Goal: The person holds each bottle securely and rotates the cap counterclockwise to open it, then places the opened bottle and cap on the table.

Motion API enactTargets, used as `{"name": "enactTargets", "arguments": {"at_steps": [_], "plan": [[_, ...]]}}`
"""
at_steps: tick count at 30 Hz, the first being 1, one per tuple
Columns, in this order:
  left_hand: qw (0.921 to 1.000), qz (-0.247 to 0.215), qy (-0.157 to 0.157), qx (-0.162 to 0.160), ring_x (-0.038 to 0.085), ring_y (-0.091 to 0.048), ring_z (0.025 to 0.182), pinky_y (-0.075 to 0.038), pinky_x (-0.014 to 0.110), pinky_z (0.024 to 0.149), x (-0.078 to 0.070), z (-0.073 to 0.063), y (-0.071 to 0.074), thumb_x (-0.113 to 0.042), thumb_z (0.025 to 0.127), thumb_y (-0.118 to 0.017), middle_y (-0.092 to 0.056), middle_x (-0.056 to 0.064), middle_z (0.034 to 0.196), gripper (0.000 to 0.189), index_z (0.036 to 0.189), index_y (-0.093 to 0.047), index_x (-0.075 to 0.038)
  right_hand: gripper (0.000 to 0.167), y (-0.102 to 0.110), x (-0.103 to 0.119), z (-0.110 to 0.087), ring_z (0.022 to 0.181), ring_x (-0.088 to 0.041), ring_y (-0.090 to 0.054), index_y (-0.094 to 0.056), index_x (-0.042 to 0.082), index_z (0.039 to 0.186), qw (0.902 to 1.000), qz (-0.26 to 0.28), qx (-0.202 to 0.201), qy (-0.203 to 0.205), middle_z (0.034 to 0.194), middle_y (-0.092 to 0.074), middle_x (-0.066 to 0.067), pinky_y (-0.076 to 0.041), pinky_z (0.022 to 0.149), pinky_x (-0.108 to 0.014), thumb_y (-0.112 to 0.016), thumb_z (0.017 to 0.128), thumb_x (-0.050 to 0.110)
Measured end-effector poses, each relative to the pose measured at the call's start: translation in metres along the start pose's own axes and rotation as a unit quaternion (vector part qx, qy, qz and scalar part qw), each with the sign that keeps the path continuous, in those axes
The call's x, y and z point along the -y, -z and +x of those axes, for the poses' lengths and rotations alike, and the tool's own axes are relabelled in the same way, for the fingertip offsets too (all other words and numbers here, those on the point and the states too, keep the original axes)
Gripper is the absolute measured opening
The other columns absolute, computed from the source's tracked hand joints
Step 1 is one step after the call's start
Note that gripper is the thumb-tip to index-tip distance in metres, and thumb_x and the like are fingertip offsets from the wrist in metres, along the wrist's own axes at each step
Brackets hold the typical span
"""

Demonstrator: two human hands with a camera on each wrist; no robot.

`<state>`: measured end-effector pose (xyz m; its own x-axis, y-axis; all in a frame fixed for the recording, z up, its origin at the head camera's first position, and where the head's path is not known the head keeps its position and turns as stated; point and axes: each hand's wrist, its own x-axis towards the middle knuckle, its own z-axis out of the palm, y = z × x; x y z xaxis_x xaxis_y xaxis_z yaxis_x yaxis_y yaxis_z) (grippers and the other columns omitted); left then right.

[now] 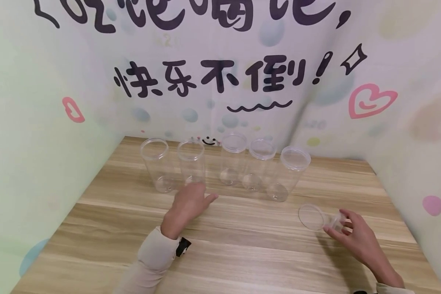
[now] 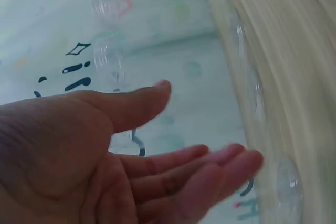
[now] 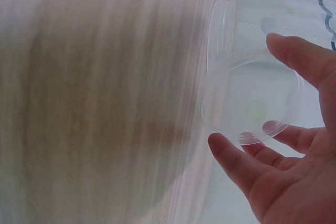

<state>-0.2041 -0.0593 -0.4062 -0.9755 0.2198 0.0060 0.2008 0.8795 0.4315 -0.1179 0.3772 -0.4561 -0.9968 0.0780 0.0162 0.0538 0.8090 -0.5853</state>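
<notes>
My right hand (image 1: 358, 237) pinches a clear round lid (image 3: 252, 98) between thumb and fingers, above the right part of the table. Just left of it in the head view is another clear disc (image 1: 311, 217), apparently a second lid lying flat. My left hand (image 1: 189, 204) reaches in front of the second clear jar from the left (image 1: 191, 161), covering part of its base. In the left wrist view, its fingers (image 2: 173, 182) are extended and hold nothing. The leftmost jar (image 1: 156, 163) looks uncovered, while the three jars on the right, including the end one (image 1: 290, 169), seem lidded.
The upright jars stand in a loose row toward the back of the wood-grain table (image 1: 242, 253). Close behind them hangs a printed backdrop (image 1: 213, 45) with dark lettering. Pale panels (image 1: 419, 134) border the table's left and right sides.
</notes>
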Motion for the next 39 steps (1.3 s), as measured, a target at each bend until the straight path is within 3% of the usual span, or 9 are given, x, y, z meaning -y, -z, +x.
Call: {"name": "enactTargets", "arguments": {"at_steps": [2, 5, 7, 10, 20, 26, 31, 39], "plan": [[0.9989, -0.042, -0.018, 0.010, 0.027, -0.066, 0.074, -0.052, 0.040, 0.059, -0.005, 0.003, -0.003, -0.039, 0.094, -0.066, -0.070, 0.015, 0.090, 0.044, 0.113, -0.062, 0.001, 0.086, 0.000, 0.000, 0.000, 0.106, -0.059, -0.058, -0.033, -0.016, 0.141, 1.0000, 0.005, 0.000, -0.002, 0.128, -0.045, -0.042, -0.059, 0.072, -0.044, -0.077, 0.086, 0.034], [0.9922, -0.121, -0.030, 0.014, 0.034, -0.065, 0.106, -0.054, 0.046, 0.084, -0.012, 0.012, -0.009, -0.035, 0.095, -0.066, -0.064, 0.022, 0.124, 0.066, 0.143, -0.040, 0.000, 0.086, 0.000, 0.001, 0.000, 0.110, -0.059, -0.057, -0.033, -0.016, 0.141, 0.9999, 0.011, 0.001, -0.004, 0.129, -0.045, -0.042, -0.059, 0.073, -0.043, -0.077, 0.086, 0.034], [0.9857, -0.167, -0.024, 0.003, 0.038, -0.056, 0.124, -0.049, 0.049, 0.098, -0.015, 0.021, -0.013, -0.034, 0.095, -0.066, -0.050, 0.025, 0.142, 0.077, 0.152, -0.026, -0.002, 0.087, 0.000, 0.002, 0.000, 0.111, -0.058, -0.056, -0.032, -0.015, 0.141, 0.9999, 0.012, 0.003, -0.007, 0.129, -0.045, -0.042, -0.059, 0.074, -0.043, -0.077, 0.086, 0.034], [0.9768, -0.212, -0.017, -0.021, 0.041, -0.044, 0.135, -0.041, 0.051, 0.106, -0.020, 0.033, -0.020, -0.034, 0.095, -0.067, -0.030, 0.023, 0.156, 0.087, 0.156, -0.013, -0.005, 0.086, 0.000, 0.002, 0.001, 0.113, -0.058, -0.055, -0.032, -0.015, 0.142, 0.9999, 0.010, 0.003, -0.012, 0.129, -0.045, -0.043, -0.059, 0.074, -0.043, -0.077, 0.087, 0.033], [0.9480, -0.307, -0.026, -0.081, 0.038, -0.028, 0.145, -0.030, 0.049, 0.116, -0.032, 0.065, -0.035, -0.022, 0.089, -0.074, -0.014, 0.021, 0.161, 0.102, 0.157, -0.001, -0.006, 0.084, 0.002, -0.001, -0.001, 0.117, -0.059, -0.051, -0.032, -0.017, 0.140, 0.9997, 0.019, -0.008, -0.014, 0.132, -0.042, -0.042, -0.058, 0.078, -0.045, -0.077, 0.087, 0.031], [0.9379, -0.332, -0.005, -0.101, 0.035, -0.023, 0.148, -0.025, 0.047, 0.118, -0.035, 0.079, -0.036, -0.020, 0.084, -0.079, -0.015, 0.019, 0.162, 0.108, 0.157, -0.001, -0.010, 0.085, 0.001, -0.002, -0.005, 0.117, -0.058, -0.052, -0.033, -0.016, 0.139, 0.9995, 0.025, -0.010, -0.016, 0.134, -0.042, -0.041, -0.057, 0.080, -0.045, -0.079, 0.085, 0.030], [0.9324, -0.346, 0.013, -0.104, 0.038, -0.028, 0.146, -0.028, 0.050, 0.117, -0.037, 0.087, -0.039, -0.023, 0.082, -0.082, -0.018, 0.019, 0.162, 0.109, 0.157, -0.004, -0.013, 0.088, 0.004, -0.004, -0.007, 0.119, -0.057, -0.050, -0.031, -0.017, 0.141, 0.9997, 0.018, -0.003, -0.018, 0.137, -0.040, -0.044, -0.055, 0.083, -0.047, -0.079, 0.085, 0.030], [0.9314, -0.342, 0.025, -0.121, 0.038, -0.031, 0.145, -0.031, 0.050, 0.115, -0.043, 0.096, -0.047, -0.023, 0.077, -0.086, -0.022, 0.018, 0.162, 0.114, 0.157, -0.005, -0.013, 0.092, 0.008, -0.005, -0.016, 0.120, -0.055, -0.051, -0.030, -0.016, 0.141, 0.9995, 0.001, 0.005, -0.030, 0.140, -0.039, -0.043, -0.056, 0.083, -0.043, -0.080, 0.083, 0.035]]}}
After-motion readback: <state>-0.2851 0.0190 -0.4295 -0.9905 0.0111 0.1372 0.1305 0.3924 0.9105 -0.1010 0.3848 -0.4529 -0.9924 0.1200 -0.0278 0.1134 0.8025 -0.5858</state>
